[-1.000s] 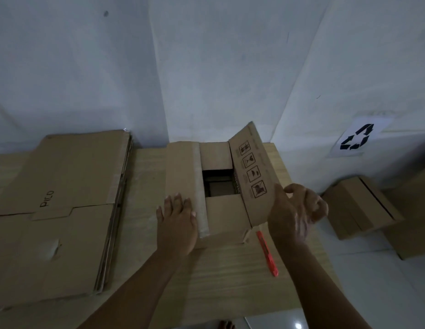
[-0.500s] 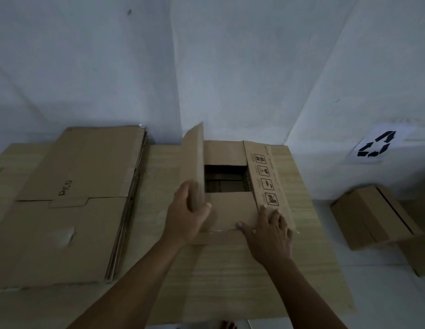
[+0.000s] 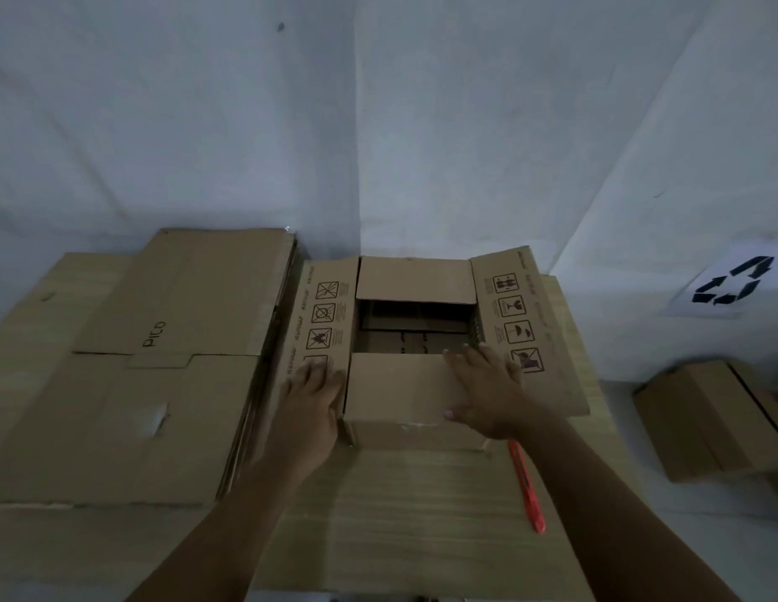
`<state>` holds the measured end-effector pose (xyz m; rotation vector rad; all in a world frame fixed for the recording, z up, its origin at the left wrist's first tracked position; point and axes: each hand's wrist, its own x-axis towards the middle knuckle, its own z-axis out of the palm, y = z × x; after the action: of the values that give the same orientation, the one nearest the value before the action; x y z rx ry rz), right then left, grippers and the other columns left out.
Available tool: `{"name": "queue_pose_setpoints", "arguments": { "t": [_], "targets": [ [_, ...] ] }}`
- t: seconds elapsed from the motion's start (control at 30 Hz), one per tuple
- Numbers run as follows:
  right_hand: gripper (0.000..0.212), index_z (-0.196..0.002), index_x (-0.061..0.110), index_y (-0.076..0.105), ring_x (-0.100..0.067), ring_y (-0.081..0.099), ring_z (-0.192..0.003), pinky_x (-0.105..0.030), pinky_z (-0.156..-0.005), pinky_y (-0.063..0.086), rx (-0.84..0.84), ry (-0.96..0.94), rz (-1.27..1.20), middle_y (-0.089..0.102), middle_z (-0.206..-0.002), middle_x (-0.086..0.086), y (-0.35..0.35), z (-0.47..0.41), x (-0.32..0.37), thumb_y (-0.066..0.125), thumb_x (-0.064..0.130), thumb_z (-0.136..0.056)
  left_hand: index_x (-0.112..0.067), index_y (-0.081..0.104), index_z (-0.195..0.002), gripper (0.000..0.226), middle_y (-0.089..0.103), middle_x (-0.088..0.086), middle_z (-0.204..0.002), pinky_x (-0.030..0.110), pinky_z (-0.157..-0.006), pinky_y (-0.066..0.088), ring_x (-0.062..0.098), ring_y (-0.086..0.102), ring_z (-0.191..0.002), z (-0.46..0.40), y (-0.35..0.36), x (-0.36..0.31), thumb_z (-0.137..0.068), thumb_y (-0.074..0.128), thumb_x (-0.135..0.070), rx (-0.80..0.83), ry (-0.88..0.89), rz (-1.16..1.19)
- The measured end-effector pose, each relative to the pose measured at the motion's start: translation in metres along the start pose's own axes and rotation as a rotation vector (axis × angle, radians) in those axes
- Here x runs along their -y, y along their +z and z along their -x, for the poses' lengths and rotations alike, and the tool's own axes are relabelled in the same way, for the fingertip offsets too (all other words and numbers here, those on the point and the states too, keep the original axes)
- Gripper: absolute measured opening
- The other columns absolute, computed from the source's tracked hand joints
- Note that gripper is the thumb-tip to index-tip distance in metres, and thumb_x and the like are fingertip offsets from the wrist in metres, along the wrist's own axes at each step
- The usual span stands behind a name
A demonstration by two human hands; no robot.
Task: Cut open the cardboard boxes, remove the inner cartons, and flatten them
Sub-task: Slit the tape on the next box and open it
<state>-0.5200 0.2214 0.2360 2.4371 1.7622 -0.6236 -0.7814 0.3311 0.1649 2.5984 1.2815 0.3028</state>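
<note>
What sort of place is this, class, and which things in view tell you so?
Probably a packing or recycling workroom: a stack of flattened cartons on the wooden table, a recycling sign on the wall, and more boxes on the floor.

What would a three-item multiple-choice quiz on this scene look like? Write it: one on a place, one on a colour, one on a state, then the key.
1. Where does the slim utility knife lie?
A. inside the box
B. on the wooden table, right of the brown cardboard box
C. on the flattened cardboard stack

2. What colour is the knife?
A. red-orange
B. blue
C. black

3. How do the box's two long side flaps stand?
A. taped shut
C. cut off
B. folded outward

Key: 1 B, it lies on the table beside the right hand; 2 A, its body is bright red-orange; 3 B, both printed flaps are spread, the left hand resting on one.
</note>
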Motion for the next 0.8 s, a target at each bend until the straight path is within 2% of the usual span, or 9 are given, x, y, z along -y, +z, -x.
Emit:
{"name": "queue_pose_setpoints", "arguments": {
  "t": [0.13, 0.23, 0.37, 0.43, 0.53, 0.6, 0.63, 0.73, 0.8],
  "targets": [
    [0.119, -0.159, 0.032, -0.003, -0.024, -0.009, -0.153, -0.06, -0.12, 0.0, 0.097, -0.064, 0.045, 0.001, -0.168, 0.0, -0.021, -0.022, -0.004, 0.076, 0.058, -0.075, -0.02, 0.065, -0.127, 0.037, 0.056, 0.007, -0.142, 0.064, -0.108, 0.032, 0.038, 0.044, -0.138, -0.008, -0.002, -0.007, -0.09, 0.06, -0.014, -0.063, -0.041, -0.033],
    [0.124, -0.159, 0.03, -0.002, -0.025, 0.007, -0.153, -0.062, -0.119, 0.001, 0.152, -0.062, 0.121, 0.018, -0.165, -0.003, -0.028, -0.03, -0.003, 0.078, 0.064, -0.07, -0.017, 0.068, -0.12, 0.037, 0.062, 0.006, -0.135, 0.057, -0.104, 0.04, 0.037, 0.049, -0.132, -0.009, -0.006, -0.004, -0.089, 0.048, -0.02, -0.134, -0.018, -0.027],
    [0.127, -0.157, 0.032, -0.001, -0.029, 0.028, -0.141, -0.06, -0.119, 0.007, -0.128, -0.047, 0.211, 0.033, -0.147, -0.006, -0.03, -0.008, 0.007, 0.079, 0.065, -0.065, -0.011, 0.067, -0.126, 0.038, 0.064, 0.007, -0.133, 0.052, -0.108, 0.043, 0.036, 0.05, -0.131, -0.012, -0.007, 0.01, -0.092, 0.05, -0.016, -0.173, -0.035, 0.055],
    [0.111, -0.155, 0.035, 0.012, -0.028, 0.035, -0.135, -0.058, -0.118, 0.013, -0.295, -0.039, 0.219, 0.038, -0.139, -0.005, -0.025, 0.012, 0.013, 0.078, 0.063, -0.069, -0.012, 0.067, -0.126, 0.032, 0.066, 0.007, -0.13, 0.051, -0.107, 0.045, 0.034, 0.053, -0.13, -0.012, -0.01, 0.012, -0.095, 0.059, -0.014, -0.189, -0.062, 0.127],
    [0.065, -0.135, 0.031, 0.051, -0.026, 0.052, -0.119, -0.057, -0.111, 0.029, -0.563, -0.085, 0.123, 0.054, -0.124, -0.002, -0.008, 0.043, 0.016, 0.066, 0.062, -0.08, -0.012, 0.071, -0.115, 0.024, 0.071, 0.003, -0.118, 0.042, -0.104, 0.047, 0.027, 0.059, -0.118, -0.013, -0.015, 0.011, -0.095, 0.061, -0.021, -0.284, 0.004, 0.135],
    [0.045, -0.112, 0.029, 0.064, -0.018, 0.06, -0.102, -0.059, -0.106, 0.036, -0.732, -0.153, 0.023, 0.065, -0.106, 0.005, 0.003, 0.064, 0.019, 0.047, 0.065, -0.092, -0.012, 0.071, -0.11, 0.038, 0.072, 0.001, -0.114, 0.039, -0.104, 0.046, 0.024, 0.061, -0.112, -0.015, -0.016, 0.006, -0.095, 0.049, -0.038, -0.292, 0.026, 0.132],
    [0.046, -0.101, 0.03, 0.067, -0.013, 0.061, -0.094, -0.058, -0.105, 0.037, -0.755, -0.167, -0.037, 0.067, -0.096, 0.01, 0.007, 0.074, 0.021, 0.037, 0.065, -0.098, -0.012, 0.07, -0.11, 0.047, 0.07, 0.001, -0.115, 0.04, -0.105, 0.046, 0.026, 0.061, -0.114, -0.016, -0.017, 0.003, -0.094, 0.045, -0.048, -0.256, 0.007, 0.139],
    [0.059, -0.081, 0.032, 0.067, -0.002, 0.062, -0.077, -0.055, -0.11, 0.033, -0.671, -0.081, -0.116, 0.066, -0.075, 0.018, 0.018, 0.097, 0.033, 0.021, 0.06, -0.103, -0.019, 0.06, -0.123, 0.08, 0.057, 0.003, -0.129, 0.047, -0.107, 0.04, 0.031, 0.047, -0.127, -0.015, -0.016, -0.005, -0.085, 0.03, -0.082, -0.099, -0.053, 0.085],
    [0.052, -0.088, 0.032, 0.068, -0.005, 0.064, -0.089, -0.055, -0.11, 0.034, -0.524, 0.014, -0.113, 0.069, -0.09, 0.017, 0.022, 0.105, 0.039, 0.027, 0.061, -0.099, -0.024, 0.049, -0.134, 0.101, 0.044, 0.005, -0.14, 0.049, -0.111, 0.034, 0.034, 0.033, -0.137, -0.012, -0.017, -0.008, -0.071, 0.022, -0.097, 0.029, -0.048, 0.01]
  ]
}}
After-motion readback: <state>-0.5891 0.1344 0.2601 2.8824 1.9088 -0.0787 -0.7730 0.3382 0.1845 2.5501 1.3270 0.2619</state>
